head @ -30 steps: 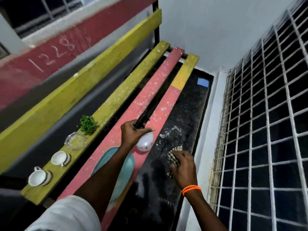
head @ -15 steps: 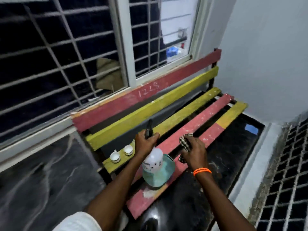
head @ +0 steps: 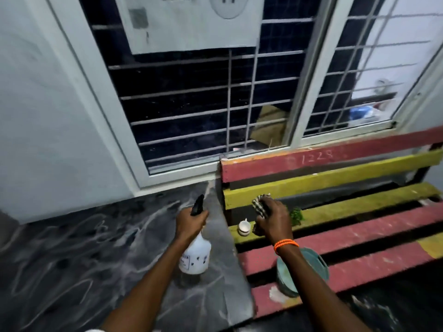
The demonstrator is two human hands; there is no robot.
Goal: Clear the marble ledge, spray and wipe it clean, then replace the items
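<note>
My left hand grips the black trigger head of a white spray bottle, held upright above the dark veined marble ledge near its right edge. My right hand, with an orange band at the wrist, is closed around a bunched checked cloth over the bench's yellow slat. A white cup stands on that slat just left of my right hand. A small green plant shows behind the hand, and a teal plate lies on the red slats under my right forearm.
A red and yellow slatted bench stands right of the ledge, its backrest marked 1228. A barred window with a white frame rises behind both. A pale wall closes the left side.
The view has swung left from the bench to the marble ledge under the window. My left hand has carried the spray bottle over the ledge; my right hand with the cloth stays above the bench.
</note>
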